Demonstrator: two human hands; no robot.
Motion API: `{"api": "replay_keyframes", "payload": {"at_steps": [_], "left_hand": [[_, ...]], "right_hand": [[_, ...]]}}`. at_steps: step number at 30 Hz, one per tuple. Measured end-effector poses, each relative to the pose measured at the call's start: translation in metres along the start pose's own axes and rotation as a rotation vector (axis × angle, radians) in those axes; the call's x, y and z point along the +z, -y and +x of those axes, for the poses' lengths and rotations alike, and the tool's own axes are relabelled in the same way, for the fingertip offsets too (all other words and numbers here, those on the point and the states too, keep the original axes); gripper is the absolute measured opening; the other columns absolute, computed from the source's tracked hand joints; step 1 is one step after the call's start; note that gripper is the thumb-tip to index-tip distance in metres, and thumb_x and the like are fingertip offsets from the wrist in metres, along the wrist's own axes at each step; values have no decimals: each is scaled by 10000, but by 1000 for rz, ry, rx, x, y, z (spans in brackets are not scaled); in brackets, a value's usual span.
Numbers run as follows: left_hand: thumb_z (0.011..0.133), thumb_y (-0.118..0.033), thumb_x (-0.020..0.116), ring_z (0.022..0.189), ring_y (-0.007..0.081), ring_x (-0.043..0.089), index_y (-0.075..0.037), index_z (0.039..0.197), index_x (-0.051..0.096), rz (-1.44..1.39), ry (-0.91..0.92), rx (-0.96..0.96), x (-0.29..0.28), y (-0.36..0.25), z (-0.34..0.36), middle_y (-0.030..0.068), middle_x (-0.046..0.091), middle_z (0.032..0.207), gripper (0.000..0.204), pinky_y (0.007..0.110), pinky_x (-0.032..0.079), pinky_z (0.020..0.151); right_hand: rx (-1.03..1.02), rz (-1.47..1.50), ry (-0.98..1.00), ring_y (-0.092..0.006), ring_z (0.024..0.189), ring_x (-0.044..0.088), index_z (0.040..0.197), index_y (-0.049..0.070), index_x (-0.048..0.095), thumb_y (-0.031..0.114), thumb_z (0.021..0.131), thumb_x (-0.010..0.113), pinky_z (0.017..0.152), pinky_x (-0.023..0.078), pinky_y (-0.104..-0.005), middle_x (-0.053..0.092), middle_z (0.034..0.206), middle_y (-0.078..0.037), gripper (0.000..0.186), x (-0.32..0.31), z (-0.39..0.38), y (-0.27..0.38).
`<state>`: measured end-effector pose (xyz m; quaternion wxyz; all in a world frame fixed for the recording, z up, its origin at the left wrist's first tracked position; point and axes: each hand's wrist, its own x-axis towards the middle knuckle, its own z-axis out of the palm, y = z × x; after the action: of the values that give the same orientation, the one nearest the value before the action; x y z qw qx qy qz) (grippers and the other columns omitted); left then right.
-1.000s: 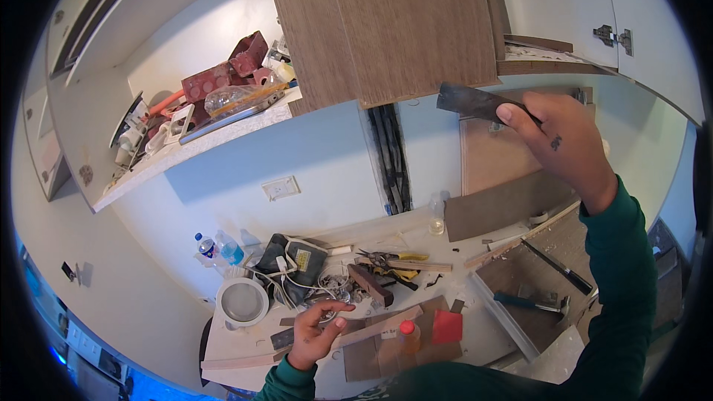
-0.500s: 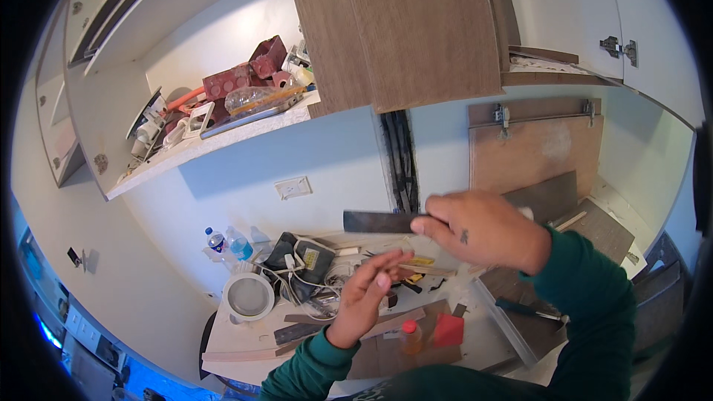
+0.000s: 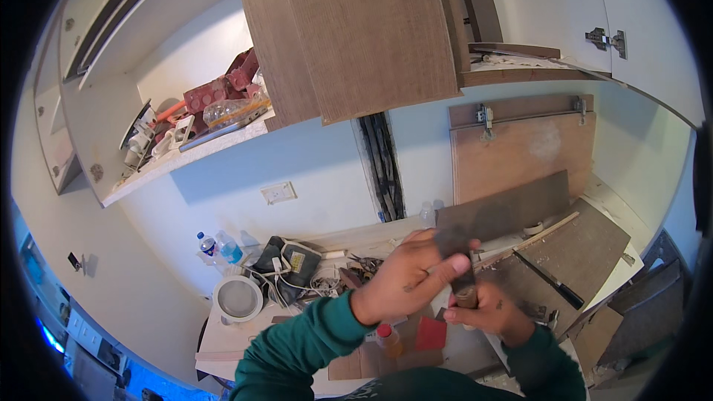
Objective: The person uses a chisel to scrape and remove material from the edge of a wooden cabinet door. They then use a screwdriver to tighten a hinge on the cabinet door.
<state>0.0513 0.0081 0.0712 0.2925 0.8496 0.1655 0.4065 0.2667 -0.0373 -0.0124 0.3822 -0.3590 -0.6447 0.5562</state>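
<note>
Head view, from left to right: a white shelf (image 3: 186, 160) carried red blocks, a clear plastic bottle and white fittings. Below it, two water bottles with blue labels (image 3: 219, 247) stood against the pale wall beside a white rectangular socket plate (image 3: 278, 193). On the table (image 3: 223, 334), a round white tub (image 3: 238, 298) sat just left of a black pouch tangled in white cables (image 3: 290, 267). A small orange bottle with a red cap (image 3: 388, 340) stood beside a red square card (image 3: 429, 333). The left hand (image 3: 405, 282) and right hand (image 3: 490, 312) were close together, both clamped on a dark flat strip (image 3: 457, 252), blurred. Rightward, brown wood-grain panels (image 3: 520, 156) leaned on the wall, and a black-handled blade (image 3: 549, 282) lay on a darker board.
</note>
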Motion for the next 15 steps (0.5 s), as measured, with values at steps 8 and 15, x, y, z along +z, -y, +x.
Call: {"api": "replay_keyframes", "payload": {"at_steps": [8, 15], "left_hand": [[853, -418, 786, 1363, 356, 484, -134, 1327, 645, 1365, -345, 674, -100, -65, 141, 108, 595, 1413, 570, 548, 310, 1160], [850, -450, 765, 1533, 342, 266, -183, 1484, 522, 1488, -252, 581, -111, -62, 170, 113, 341, 1649, 730, 635, 127, 1226]], "right_hand": [[-112, 666, -221, -237, 666, 620, 911, 2, 594, 43, 878, 691, 640, 515, -387, 611, 734, -122, 111, -17, -21, -70], [-64, 588, -215, -246, 660, 642, 897, -20, 605, 31, 870, 696, 626, 529, -389, 628, 732, -123, 108, -13, -21, -102]]}}
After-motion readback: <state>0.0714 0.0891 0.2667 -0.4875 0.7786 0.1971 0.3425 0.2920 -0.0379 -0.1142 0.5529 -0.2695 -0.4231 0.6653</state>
